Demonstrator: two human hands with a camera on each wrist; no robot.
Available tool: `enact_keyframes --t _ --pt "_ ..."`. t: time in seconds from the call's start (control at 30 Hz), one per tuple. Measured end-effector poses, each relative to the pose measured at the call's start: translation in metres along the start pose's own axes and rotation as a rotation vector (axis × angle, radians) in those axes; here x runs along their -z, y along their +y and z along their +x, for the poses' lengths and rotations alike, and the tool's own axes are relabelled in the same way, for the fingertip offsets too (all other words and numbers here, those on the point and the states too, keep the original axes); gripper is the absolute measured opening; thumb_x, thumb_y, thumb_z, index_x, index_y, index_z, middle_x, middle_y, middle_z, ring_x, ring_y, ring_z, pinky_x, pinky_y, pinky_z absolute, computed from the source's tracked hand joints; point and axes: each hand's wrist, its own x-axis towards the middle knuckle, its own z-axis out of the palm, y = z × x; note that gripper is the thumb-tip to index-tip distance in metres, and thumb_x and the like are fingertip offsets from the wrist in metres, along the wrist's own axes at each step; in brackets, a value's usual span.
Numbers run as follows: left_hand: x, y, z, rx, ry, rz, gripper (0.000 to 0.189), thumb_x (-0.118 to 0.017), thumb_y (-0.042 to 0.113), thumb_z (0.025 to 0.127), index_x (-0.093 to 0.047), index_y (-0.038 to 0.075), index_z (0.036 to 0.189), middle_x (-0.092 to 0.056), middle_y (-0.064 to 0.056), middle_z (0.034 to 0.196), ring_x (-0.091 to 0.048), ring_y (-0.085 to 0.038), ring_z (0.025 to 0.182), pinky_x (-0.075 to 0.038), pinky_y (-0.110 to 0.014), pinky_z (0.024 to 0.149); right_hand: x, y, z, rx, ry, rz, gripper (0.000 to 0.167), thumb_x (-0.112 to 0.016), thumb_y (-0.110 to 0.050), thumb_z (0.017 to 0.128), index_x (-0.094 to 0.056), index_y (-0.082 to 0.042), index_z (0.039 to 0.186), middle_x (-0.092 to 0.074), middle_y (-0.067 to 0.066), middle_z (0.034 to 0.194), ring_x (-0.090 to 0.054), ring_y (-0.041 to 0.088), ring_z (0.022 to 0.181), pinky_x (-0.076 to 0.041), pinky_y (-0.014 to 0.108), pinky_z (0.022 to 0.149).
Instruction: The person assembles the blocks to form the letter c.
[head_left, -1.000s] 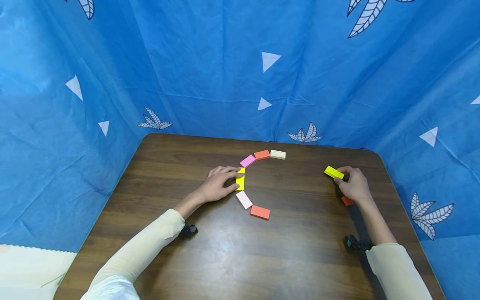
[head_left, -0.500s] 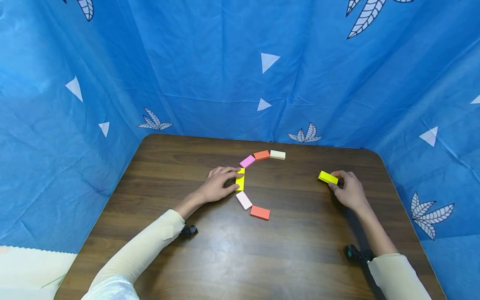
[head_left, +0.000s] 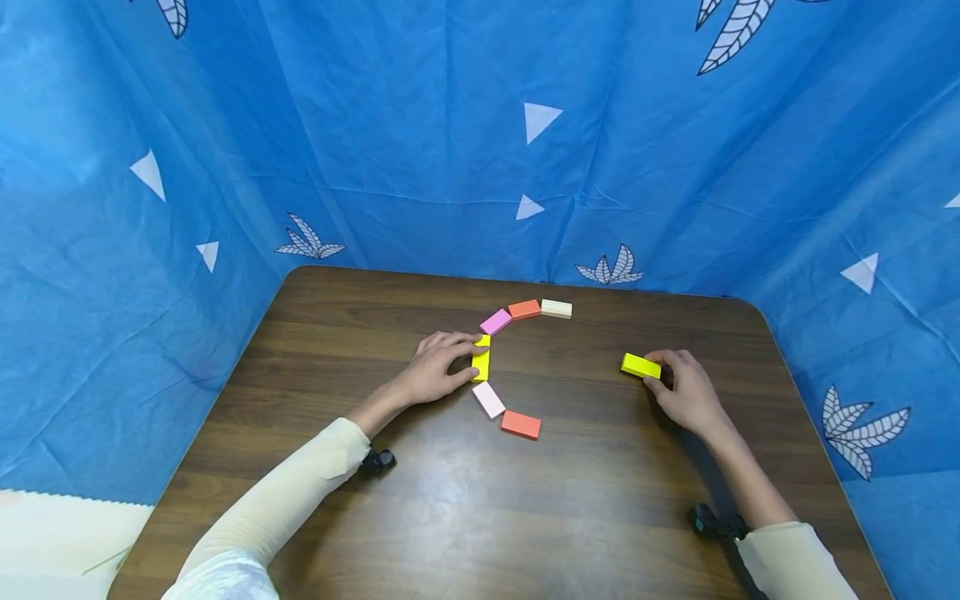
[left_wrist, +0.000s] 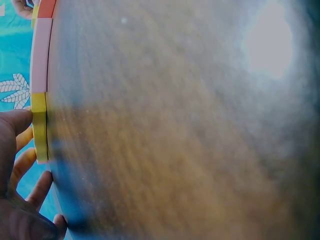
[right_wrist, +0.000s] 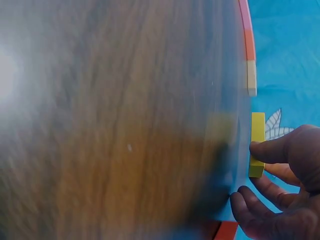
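My left hand (head_left: 431, 372) is on a yellow block (head_left: 482, 364) lying flat on the table, thumb at its near end and fingers at its far end. In the left wrist view that yellow block (left_wrist: 39, 127) sits between thumb and fingers. Over to the right, my right hand (head_left: 686, 396) pinches a second yellow block (head_left: 637, 365) by one end, its length pointing left. The right wrist view has this block (right_wrist: 257, 130) raised off the tabletop. A curved row joins the left yellow block: pink (head_left: 496, 322), orange-red (head_left: 524, 309) and cream (head_left: 557, 309) blocks beyond it, pale pink (head_left: 488, 400) and red (head_left: 521, 424) nearer me.
Another red block (right_wrist: 227, 231) shows at the bottom of the right wrist view; the right hand hides it in the head view. The brown wooden table (head_left: 480, 517) is backed by a blue patterned curtain (head_left: 420, 150).
My right hand has moved left and slightly nearer with its yellow block, which has turned closer to level across the view. The left hand and the row have stayed put.
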Motion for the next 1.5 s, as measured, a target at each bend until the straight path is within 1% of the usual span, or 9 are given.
enact_keyframes --t 0.27,0.47,0.57,0.77,0.93,1.03,1.17,1.37,1.5 --pt "-0.001 -0.002 0.001 0.017 -0.013 0.014 0.044 -0.069 0.036 0.106 -0.066 0.026 0.148 -0.055 0.003 0.164 -0.049 -0.028 0.15 -0.023 -0.067 0.129 -0.011 -0.011 -0.007 0.063 0.006 0.015 0.036 -0.072 -0.005 0.1 -0.065 0.001 0.135 -0.061 0.025 0.126 -0.056 0.036 0.103 -0.05 0.05 0.088" --pt "-0.002 -0.001 0.001 0.014 -0.017 0.015 0.045 -0.068 0.037 0.106 -0.065 0.027 0.15 -0.054 0.002 0.165 -0.049 -0.029 0.15 -0.021 -0.067 0.13 -0.017 -0.018 -0.011 0.095 -0.002 0.039 0.036 -0.073 -0.004 0.1 -0.064 0.002 0.134 -0.062 0.025 0.129 -0.059 0.039 0.112 -0.056 0.057 0.095" --pt "-0.002 -0.002 0.001 0.012 -0.016 0.021 0.045 -0.068 0.037 0.106 -0.065 0.026 0.15 -0.054 0.002 0.165 -0.049 -0.029 0.15 -0.02 -0.067 0.131 -0.019 -0.022 -0.013 0.102 -0.017 0.055 0.036 -0.073 -0.004 0.1 -0.064 0.0 0.135 -0.062 0.025 0.13 -0.06 0.04 0.115 -0.056 0.058 0.097" --pt "-0.001 -0.002 0.0 0.008 -0.011 0.025 0.044 -0.069 0.036 0.106 -0.066 0.026 0.149 -0.055 0.001 0.164 -0.05 -0.029 0.149 -0.021 -0.067 0.131 -0.026 -0.033 -0.018 0.111 -0.036 0.053 0.035 -0.074 -0.006 0.101 -0.064 -0.004 0.134 -0.062 0.023 0.131 -0.057 0.038 0.113 -0.051 0.054 0.093" --pt "-0.003 -0.002 0.0 0.008 -0.014 0.027 0.044 -0.068 0.037 0.106 -0.066 0.026 0.149 -0.055 0.001 0.164 -0.05 -0.029 0.15 -0.022 -0.067 0.13 -0.032 -0.04 -0.024 0.145 -0.039 0.052 0.035 -0.075 -0.005 0.099 -0.065 -0.005 0.132 -0.063 0.022 0.131 -0.059 0.037 0.114 -0.053 0.053 0.093" --pt "-0.002 -0.002 0.0 0.01 -0.015 0.026 0.044 -0.068 0.037 0.107 -0.065 0.026 0.149 -0.054 0.001 0.164 -0.05 -0.029 0.15 -0.021 -0.067 0.13 -0.036 -0.044 -0.027 0.163 -0.046 0.046 0.034 -0.077 -0.006 0.098 -0.067 -0.006 0.131 -0.065 0.02 0.131 -0.059 0.036 0.115 -0.053 0.05 0.092" --pt "-0.002 -0.002 0.0 0.009 -0.013 0.024 0.044 -0.069 0.036 0.106 -0.066 0.026 0.149 -0.054 0.001 0.164 -0.05 -0.029 0.15 -0.021 -0.067 0.131 -0.039 -0.051 -0.031 0.176 -0.064 0.031 0.033 -0.079 -0.007 0.097 -0.069 -0.009 0.128 -0.068 0.016 0.129 -0.06 0.032 0.111 -0.05 0.046 0.088" --pt "-0.001 -0.002 0.0 0.007 -0.015 0.014 0.044 -0.069 0.035 0.106 -0.066 0.025 0.149 -0.054 0.001 0.165 -0.049 -0.03 0.15 -0.021 -0.068 0.13 -0.042 -0.062 -0.037 0.172 -0.083 0.03 0.032 -0.082 -0.008 0.095 -0.071 -0.013 0.124 -0.071 0.011 0.124 -0.059 0.027 0.104 -0.046 0.042 0.085" --pt "0.0 0.0 0.0 0.014 -0.025 0.007 0.044 -0.068 0.035 0.107 -0.065 0.026 0.149 -0.054 0.002 0.165 -0.048 -0.029 0.151 -0.019 -0.067 0.131 -0.045 -0.067 -0.042 0.178 -0.093 0.029 0.033 -0.083 -0.007 0.094 -0.071 -0.015 0.124 -0.072 0.008 0.123 -0.059 0.028 0.107 -0.047 0.041 0.085"
